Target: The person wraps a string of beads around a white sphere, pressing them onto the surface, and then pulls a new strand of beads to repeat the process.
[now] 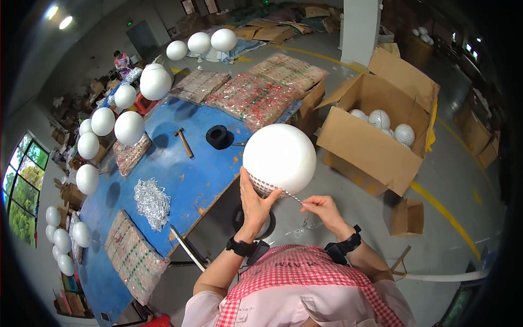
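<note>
A large white ball (284, 152) is in front of me, just beyond the table's near edge. Rows of a silvery bead string (261, 185) run around its lower left side. My left hand (254, 206) is closed on the ball's lower left, fingers up its side, with the thumb against the bead rows. Off to the ball's lower right, my right hand (322, 210) pinches the string where it leaves the ball. A loose length dangles below those fingers. The ball's underside is hidden from me.
The blue table (190, 169) bears a hammer (184, 143), a black spool-like ring (219, 136), a silvery tangled pile (152, 204) and plastic-wrapped packs (134, 256). Several white balls (129, 128) stand above its far left. A carton (365, 147) at right holds wrapped balls; a smaller box (407, 217) sits nearby.
</note>
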A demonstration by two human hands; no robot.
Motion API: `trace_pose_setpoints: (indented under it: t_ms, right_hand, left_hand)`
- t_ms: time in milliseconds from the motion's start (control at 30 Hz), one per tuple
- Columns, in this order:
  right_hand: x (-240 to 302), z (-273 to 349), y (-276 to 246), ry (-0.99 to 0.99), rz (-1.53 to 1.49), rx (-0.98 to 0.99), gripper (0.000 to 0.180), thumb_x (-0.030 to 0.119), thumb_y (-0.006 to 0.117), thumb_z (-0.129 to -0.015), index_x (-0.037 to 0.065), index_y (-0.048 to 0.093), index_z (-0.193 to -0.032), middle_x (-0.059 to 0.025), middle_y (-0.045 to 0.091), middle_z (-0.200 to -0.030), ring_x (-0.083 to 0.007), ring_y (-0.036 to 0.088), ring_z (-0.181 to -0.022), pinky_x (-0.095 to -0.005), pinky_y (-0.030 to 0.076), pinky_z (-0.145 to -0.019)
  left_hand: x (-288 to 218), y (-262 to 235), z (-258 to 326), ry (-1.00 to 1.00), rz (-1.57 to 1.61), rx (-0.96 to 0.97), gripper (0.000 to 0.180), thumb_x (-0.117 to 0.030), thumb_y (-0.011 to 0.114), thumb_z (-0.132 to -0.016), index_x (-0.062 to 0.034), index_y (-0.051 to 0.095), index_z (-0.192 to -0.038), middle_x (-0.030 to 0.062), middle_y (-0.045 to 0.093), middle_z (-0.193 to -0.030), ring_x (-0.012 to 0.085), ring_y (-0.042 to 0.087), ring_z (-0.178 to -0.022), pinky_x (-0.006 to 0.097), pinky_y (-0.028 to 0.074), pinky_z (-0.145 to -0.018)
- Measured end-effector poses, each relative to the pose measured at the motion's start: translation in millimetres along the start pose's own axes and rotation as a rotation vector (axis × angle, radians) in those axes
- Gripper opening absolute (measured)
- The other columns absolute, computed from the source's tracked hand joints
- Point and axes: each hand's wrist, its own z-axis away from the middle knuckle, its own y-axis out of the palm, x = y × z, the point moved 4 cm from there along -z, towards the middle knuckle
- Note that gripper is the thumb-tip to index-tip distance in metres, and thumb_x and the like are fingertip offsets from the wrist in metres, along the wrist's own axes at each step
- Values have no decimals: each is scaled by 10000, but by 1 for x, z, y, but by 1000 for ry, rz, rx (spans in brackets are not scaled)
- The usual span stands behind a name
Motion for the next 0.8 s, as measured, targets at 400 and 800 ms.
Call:
trace_pose_setpoints:
  t_ms: [400,800]
  right_hand:
    - [19,-10,-20,-206,379,-166,147,130,675,-806,-13,645,-785,-58,642,-641,-117,603,-573,-253,451,-540]
    - [18,-23,-5,-176,453,-133,171,159,687,-784,1,628,-759,-79,646,-656,-151,605,-589,-283,449,-579]
  left_hand:
    - [10,13,4,-85,353,-27,1070,-194,778,-730,-11,13,-1456,253,189,-1473,322,257,-1359,395,277,-1090]
    - [26,8,-5,-280,615,0,917,-215,696,-824,-13,45,-1437,271,191,-1451,341,280,-1341,439,302,-1068]
